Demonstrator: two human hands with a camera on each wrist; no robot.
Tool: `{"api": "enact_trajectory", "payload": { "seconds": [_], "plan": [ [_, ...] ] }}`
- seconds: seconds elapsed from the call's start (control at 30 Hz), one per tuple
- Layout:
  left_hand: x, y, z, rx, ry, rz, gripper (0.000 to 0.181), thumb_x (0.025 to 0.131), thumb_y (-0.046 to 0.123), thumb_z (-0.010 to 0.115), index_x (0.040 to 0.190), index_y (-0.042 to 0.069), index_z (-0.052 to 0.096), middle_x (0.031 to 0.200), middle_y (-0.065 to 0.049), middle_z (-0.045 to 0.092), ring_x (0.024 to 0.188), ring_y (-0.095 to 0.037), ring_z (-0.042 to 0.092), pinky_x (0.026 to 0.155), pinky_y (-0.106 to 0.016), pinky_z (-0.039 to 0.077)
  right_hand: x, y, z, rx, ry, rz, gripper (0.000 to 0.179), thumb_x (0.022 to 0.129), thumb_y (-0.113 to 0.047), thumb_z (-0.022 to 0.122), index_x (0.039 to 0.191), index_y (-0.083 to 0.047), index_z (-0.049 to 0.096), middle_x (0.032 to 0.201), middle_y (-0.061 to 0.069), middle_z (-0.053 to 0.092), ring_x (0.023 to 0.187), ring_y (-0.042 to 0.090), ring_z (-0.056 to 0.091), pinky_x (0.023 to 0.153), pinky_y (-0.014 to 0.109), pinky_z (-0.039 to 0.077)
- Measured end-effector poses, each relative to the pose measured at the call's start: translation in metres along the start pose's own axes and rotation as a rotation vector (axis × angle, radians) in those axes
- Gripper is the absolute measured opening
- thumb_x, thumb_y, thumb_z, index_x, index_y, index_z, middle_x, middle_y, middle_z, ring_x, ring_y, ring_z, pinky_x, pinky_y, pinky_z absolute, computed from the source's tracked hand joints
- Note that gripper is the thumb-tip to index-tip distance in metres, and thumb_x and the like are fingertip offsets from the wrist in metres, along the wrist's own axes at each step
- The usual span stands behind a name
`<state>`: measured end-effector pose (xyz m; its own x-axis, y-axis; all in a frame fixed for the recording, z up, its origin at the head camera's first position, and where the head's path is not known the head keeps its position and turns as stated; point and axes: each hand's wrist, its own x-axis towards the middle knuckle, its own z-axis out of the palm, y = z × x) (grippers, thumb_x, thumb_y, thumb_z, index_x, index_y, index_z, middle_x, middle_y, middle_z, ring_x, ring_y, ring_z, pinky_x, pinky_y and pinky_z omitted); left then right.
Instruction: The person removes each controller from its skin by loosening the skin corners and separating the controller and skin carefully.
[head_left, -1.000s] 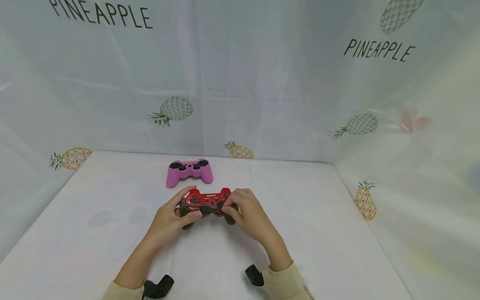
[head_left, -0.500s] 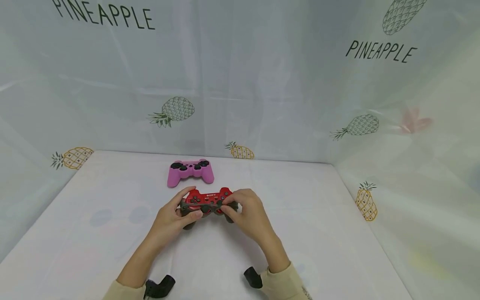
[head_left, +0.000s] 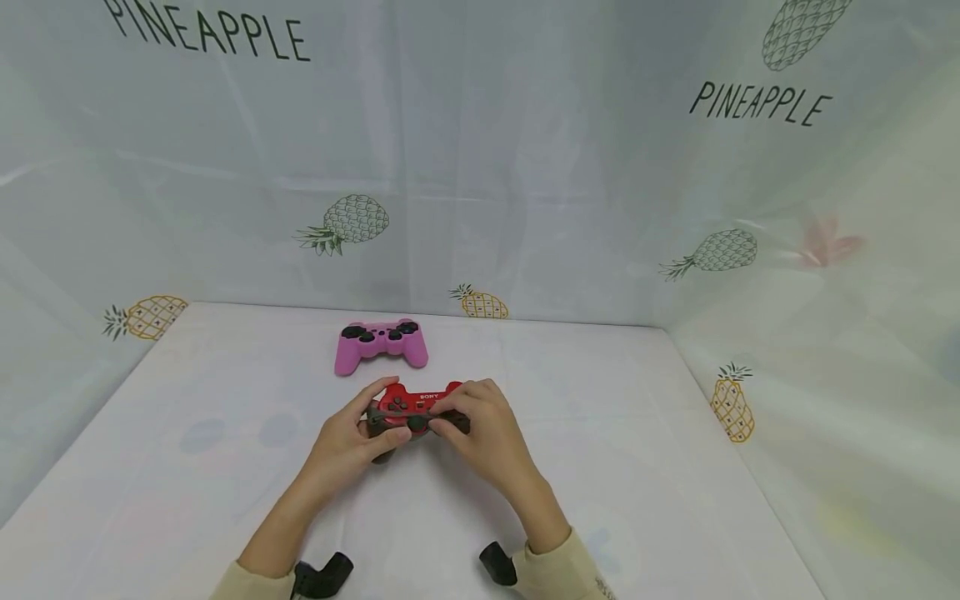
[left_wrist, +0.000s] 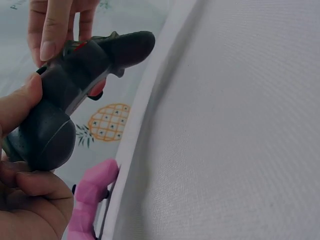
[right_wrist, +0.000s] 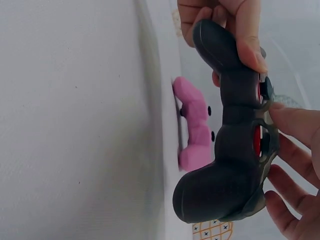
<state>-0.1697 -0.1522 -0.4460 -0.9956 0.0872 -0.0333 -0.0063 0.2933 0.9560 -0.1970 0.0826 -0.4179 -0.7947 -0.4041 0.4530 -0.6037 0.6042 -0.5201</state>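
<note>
A red Sony game controller point(head_left: 430, 398) is held above the table, its lower part wrapped in a dark, flexible-looking cover point(right_wrist: 237, 107). My left hand point(head_left: 347, 446) grips the controller's left side, thumb over the front and fingers behind. With thumb and fingertips, my right hand point(head_left: 491, 433) pinches the cover's edge near the middle of the face, hiding the right-hand buttons. In the right wrist view, red shows through openings beside the thumb sticks, while the dark cover encloses both handles.
Behind the hands, a pink game controller point(head_left: 381, 343) with black buttons lies on the white-covered table point(head_left: 615, 467). A pineapple-print curtain point(head_left: 525, 167) rises along the back and sides. Black camera mounts point(head_left: 322, 575) sit at both wrists.
My right hand has slid left along the cover's edge, from the right stick toward the middle. The held controller has shifted slightly right and down. The pink controller stays put.
</note>
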Motion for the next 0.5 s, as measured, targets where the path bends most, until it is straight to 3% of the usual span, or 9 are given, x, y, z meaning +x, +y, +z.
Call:
{"api": "enact_trajectory", "payload": {
  "seconds": [0.33, 0.5],
  "plan": [
    [0.0001, -0.0019, 0.0026, 0.027, -0.008, -0.016, 0.081, 0.086, 0.038, 0.09, 0.156, 0.036, 0.048, 0.103, -0.008, 0.077, 0.075, -0.017, 0.059, 0.069, -0.029, 0.045, -0.0005, -0.0027, 0.0021, -0.036, -0.015, -0.001, 0.008, 0.089, -0.019, 0.089, 0.095, -0.021, 0.083, 0.095, -0.008, 0.075, 0.1, 0.012, 0.057, 0.088, 0.031, 0.053],
    [0.0005, -0.0038, 0.004, 0.069, -0.006, -0.012, 0.083, 0.083, 0.04, 0.091, 0.155, 0.037, 0.05, 0.081, -0.003, 0.067, 0.067, -0.013, 0.049, 0.063, -0.027, 0.041, -0.0013, -0.005, 0.0023, -0.063, -0.037, -0.009, 0.005, 0.092, -0.016, 0.086, 0.093, -0.018, 0.081, 0.09, -0.008, 0.074, 0.093, 0.011, 0.056, 0.081, 0.028, 0.053]
  ]
}}
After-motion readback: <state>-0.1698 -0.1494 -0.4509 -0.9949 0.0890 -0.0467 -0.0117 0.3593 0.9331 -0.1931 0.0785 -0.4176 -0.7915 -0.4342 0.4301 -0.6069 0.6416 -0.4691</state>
